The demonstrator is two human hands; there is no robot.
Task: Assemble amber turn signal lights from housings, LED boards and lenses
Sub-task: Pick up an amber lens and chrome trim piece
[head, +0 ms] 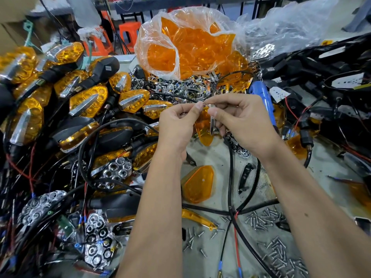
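A: Grip first: left hand (176, 125) and right hand (241, 125) both pinch at one spot, thumb and forefinger tips nearly touching. Between them an amber lens (202, 127) with a chrome strip (211, 122) hangs down, held above the surface (220, 199).

B: And the black wire (230, 157)?

A: Runs up to the right hand's pinch. My read: wire or chrome piece is being fitted at the lens top. Best to keep the lens steady with the left and feed with the right, no twisting.

B: What can't you see?

A: The joint itself, fingertips cover it. Can't tell whether the left pinches lens or wire end. No board visible in the hands.

B: Spares?

A: Loose lens (197, 184) lies below the hands, screws (267, 217) right of it, bag of lenses (190, 45) behind, finished lights (88, 101) piled left, blurred at the edge.
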